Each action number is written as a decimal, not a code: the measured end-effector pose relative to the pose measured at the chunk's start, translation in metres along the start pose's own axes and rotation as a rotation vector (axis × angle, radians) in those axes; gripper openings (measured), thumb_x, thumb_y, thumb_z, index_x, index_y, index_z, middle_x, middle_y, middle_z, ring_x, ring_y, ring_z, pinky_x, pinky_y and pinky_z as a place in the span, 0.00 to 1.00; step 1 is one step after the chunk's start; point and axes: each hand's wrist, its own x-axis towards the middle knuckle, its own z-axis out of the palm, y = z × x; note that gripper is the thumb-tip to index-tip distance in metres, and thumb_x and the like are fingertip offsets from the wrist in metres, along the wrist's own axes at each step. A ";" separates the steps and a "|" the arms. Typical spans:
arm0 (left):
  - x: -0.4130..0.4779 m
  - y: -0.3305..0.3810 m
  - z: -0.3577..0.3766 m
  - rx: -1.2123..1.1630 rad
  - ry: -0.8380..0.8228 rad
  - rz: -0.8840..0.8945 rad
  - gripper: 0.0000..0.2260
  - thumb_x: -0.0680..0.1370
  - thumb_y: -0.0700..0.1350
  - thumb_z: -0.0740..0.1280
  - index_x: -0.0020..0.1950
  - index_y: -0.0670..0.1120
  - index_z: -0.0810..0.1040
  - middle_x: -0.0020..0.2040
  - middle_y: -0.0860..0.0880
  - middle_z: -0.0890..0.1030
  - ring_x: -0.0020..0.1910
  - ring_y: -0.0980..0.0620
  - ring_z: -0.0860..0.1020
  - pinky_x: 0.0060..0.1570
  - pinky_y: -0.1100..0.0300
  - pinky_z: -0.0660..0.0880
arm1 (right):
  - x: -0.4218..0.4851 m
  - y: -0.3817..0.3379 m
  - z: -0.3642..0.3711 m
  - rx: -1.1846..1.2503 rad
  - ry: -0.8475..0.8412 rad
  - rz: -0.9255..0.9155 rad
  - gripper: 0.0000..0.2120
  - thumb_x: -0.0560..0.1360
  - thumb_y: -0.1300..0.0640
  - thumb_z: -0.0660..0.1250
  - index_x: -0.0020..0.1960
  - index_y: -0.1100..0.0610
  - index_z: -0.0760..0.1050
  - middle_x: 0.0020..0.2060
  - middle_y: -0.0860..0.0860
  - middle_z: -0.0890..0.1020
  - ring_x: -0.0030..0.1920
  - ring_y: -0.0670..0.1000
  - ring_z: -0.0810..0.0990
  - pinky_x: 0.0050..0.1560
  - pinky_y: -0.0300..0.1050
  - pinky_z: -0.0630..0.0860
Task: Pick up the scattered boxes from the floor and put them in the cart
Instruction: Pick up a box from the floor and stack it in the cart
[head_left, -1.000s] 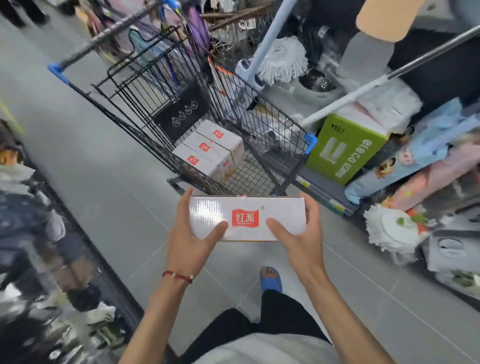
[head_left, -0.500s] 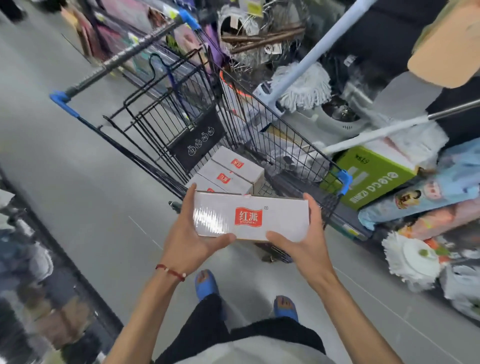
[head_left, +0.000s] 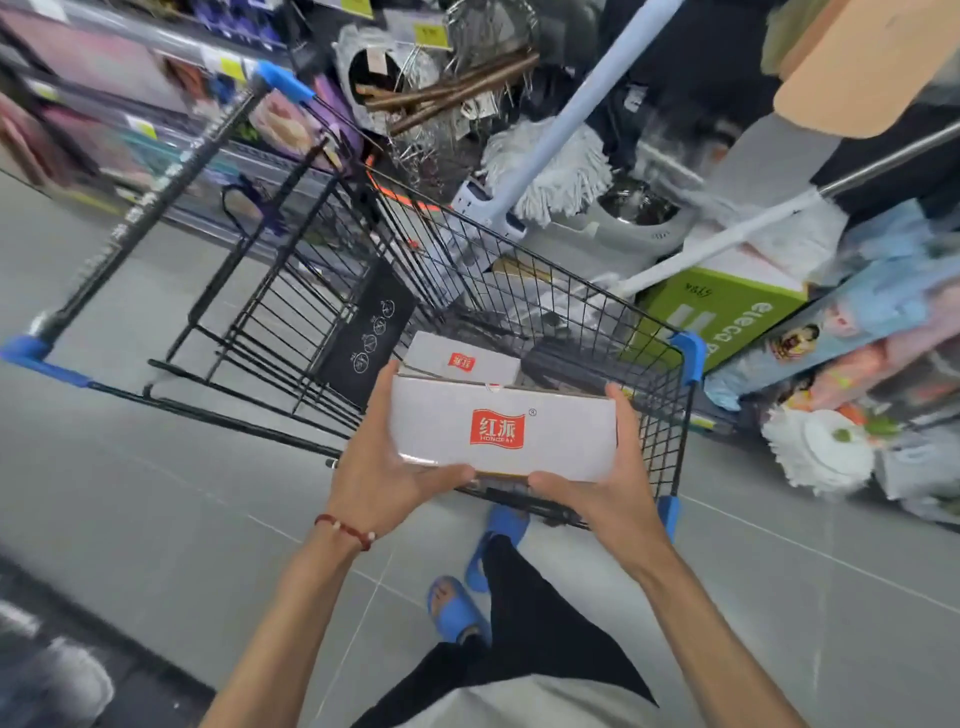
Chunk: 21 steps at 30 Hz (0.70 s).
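Both the left hand (head_left: 387, 480) and the right hand (head_left: 605, 493) clasped 1 white cardboard box with a red logo (head_left: 504, 428) by its ends above the black wire shopping cart (head_left: 524, 291), where another white box (head_left: 462, 358) lay inside.

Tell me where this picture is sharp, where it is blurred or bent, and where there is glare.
Head view: the held white box with its red logo is fairly sharp, as are the left hand and right hand. The shelves at upper left and the frame edges smear with motion blur. The wide lens bows the cart and floor lines. A faint sheen shows on the box's lower left edge.
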 end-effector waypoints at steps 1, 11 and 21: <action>0.010 0.000 0.000 0.019 -0.005 0.004 0.57 0.60 0.55 0.84 0.78 0.62 0.50 0.59 0.75 0.67 0.54 0.76 0.71 0.47 0.83 0.64 | 0.010 0.000 0.002 0.005 0.002 0.008 0.59 0.63 0.64 0.85 0.80 0.39 0.54 0.67 0.38 0.75 0.66 0.35 0.74 0.65 0.37 0.76; 0.128 -0.001 0.010 0.096 -0.067 -0.092 0.60 0.61 0.55 0.84 0.81 0.59 0.46 0.59 0.73 0.67 0.62 0.61 0.70 0.58 0.67 0.67 | 0.119 -0.004 0.007 0.079 0.013 0.107 0.60 0.64 0.66 0.84 0.83 0.45 0.52 0.67 0.37 0.75 0.66 0.34 0.74 0.68 0.39 0.74; 0.232 -0.029 0.022 0.105 -0.172 -0.155 0.59 0.60 0.53 0.84 0.80 0.59 0.49 0.65 0.60 0.71 0.62 0.56 0.73 0.63 0.61 0.68 | 0.201 0.014 0.027 0.037 0.071 0.173 0.59 0.62 0.59 0.87 0.78 0.36 0.53 0.69 0.42 0.73 0.70 0.44 0.72 0.74 0.56 0.71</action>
